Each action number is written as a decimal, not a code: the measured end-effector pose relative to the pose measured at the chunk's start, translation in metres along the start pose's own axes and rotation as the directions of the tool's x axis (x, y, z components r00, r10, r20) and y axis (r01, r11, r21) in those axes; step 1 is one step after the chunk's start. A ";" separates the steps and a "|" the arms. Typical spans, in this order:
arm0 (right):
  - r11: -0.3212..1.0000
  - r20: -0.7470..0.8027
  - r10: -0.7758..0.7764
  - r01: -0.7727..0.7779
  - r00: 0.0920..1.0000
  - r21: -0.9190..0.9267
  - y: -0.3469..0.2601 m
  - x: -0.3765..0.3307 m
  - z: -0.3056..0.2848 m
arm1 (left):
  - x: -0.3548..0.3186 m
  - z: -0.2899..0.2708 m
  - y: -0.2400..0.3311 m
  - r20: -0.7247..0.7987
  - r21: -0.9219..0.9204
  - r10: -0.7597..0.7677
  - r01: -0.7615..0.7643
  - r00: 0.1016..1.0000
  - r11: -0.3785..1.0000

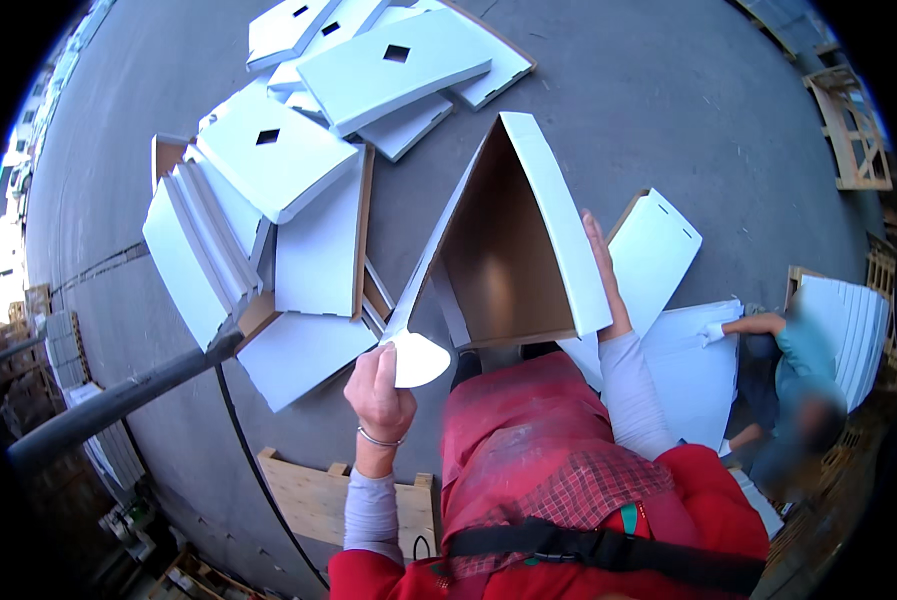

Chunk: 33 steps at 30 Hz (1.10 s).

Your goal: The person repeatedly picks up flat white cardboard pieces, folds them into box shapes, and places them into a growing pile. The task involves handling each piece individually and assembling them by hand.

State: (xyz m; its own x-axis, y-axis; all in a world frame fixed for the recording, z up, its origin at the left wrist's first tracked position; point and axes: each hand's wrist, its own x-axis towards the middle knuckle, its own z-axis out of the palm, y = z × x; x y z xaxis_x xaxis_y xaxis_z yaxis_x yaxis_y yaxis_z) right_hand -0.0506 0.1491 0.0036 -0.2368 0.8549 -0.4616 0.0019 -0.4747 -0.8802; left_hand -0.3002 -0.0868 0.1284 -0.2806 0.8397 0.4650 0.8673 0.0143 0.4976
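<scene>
In front of me stands a partly folded white cardboard box (566, 225), brown inside, its panels meeting at a point on the far side. My left hand (376, 395) pinches the near left end of the box, where a rounded white flap (420, 360) sticks out beside the fingers. The left thumb and fingers are closed. My right hand (605, 262) lies along the outside of the box's right wall, fingers stretched out and pressed flat. The box hides part of that palm.
White cardboard boxes (398, 62) lie heaped ahead and left, some with dark square cutouts. A dark bar (118, 408) crosses at left. A wooden pallet (303, 495) lies near my left arm. At right a co-worker (803, 380) bends over white cardboard (690, 375).
</scene>
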 end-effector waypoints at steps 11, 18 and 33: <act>0.445 -0.057 -0.288 0.081 0.956 -0.892 -0.100 -0.094 -0.084 | 0.065 -0.014 0.105 -0.056 0.080 0.352 -0.347 0.934 0.934; 0.554 0.002 -0.159 0.091 0.987 -0.828 -0.057 -0.129 -0.064 | 0.115 -0.055 0.073 -0.580 0.330 0.184 0.023 0.794 0.944; 0.883 0.245 -0.121 0.217 0.962 -0.416 -0.090 -0.178 0.035 | 0.034 0.094 0.072 0.106 -0.776 -0.565 0.423 0.818 0.468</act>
State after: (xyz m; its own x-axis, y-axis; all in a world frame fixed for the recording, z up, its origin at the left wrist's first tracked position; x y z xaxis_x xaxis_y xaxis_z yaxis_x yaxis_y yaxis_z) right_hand -0.0427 0.0326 0.1693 -0.4660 0.8285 -0.3105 0.3546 -0.1466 -0.9234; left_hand -0.2086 -0.0061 0.1112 -0.6766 0.7361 0.0217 -0.0322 -0.0590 0.9977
